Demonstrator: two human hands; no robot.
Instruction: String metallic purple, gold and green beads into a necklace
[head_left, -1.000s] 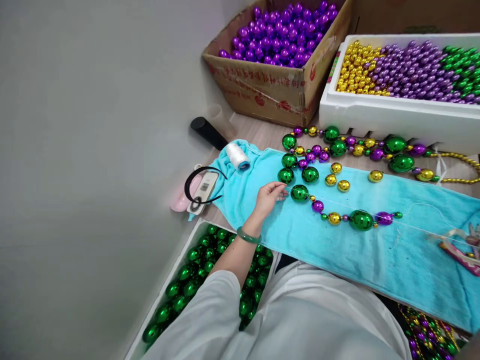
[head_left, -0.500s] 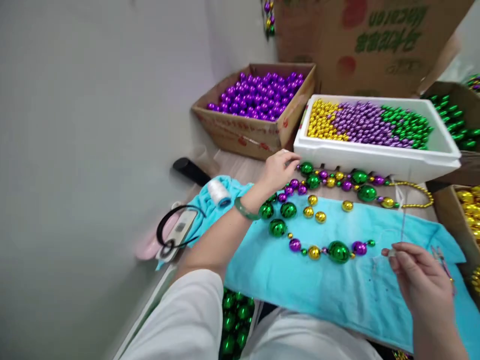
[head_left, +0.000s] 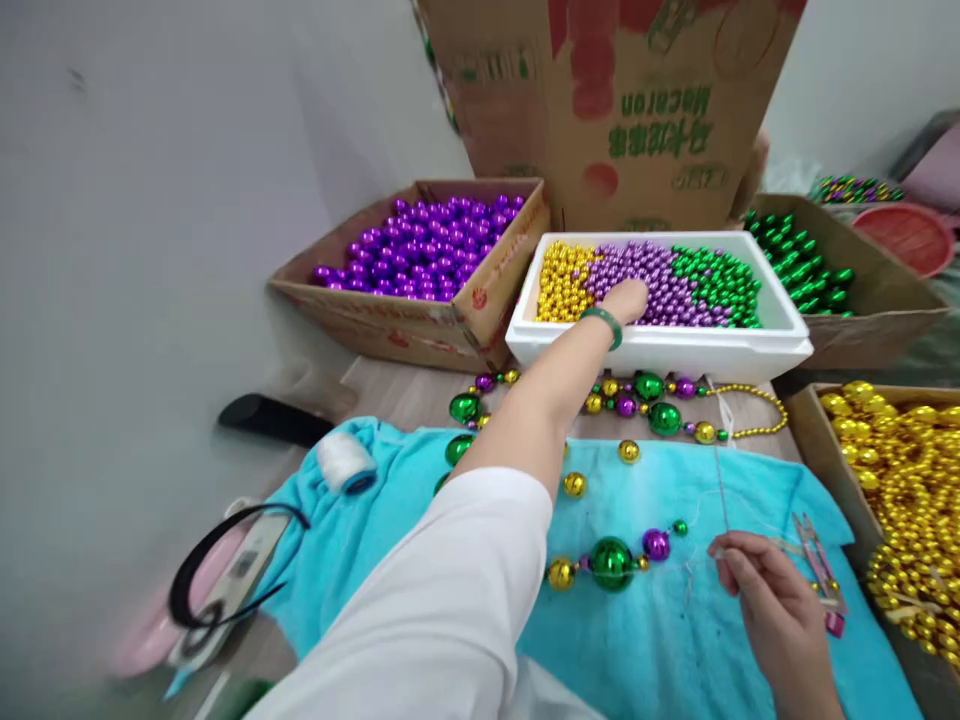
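My left hand (head_left: 626, 299), a green bangle on its wrist, reaches into the white foam box (head_left: 652, 350) at the small purple beads (head_left: 643, 265); its fingers are hidden from me. Small gold beads (head_left: 564, 285) lie left of it and small green beads (head_left: 718, 280) right of it. Over the blue towel (head_left: 637, 650), my right hand (head_left: 769, 590) pinches a long thin needle (head_left: 721, 490) that points upward. Fine thread runs near the right fingers. A strand of large beads (head_left: 612, 564) in green, purple and gold lies on the towel, partly behind my left arm.
Behind the towel lies a finished-looking bead necklace (head_left: 664, 419). Cardboard boxes hold purple beads (head_left: 427, 250), green beads (head_left: 799, 265) and gold beads (head_left: 907, 500). A thread spool (head_left: 345, 462), a black headband (head_left: 184, 580) and pink-handled snips (head_left: 821, 570) lie around the towel.
My left hand has moved from beside the necklace, forward and right, into the foam box. The right hand still pinches the needle. The camera view has swung right.
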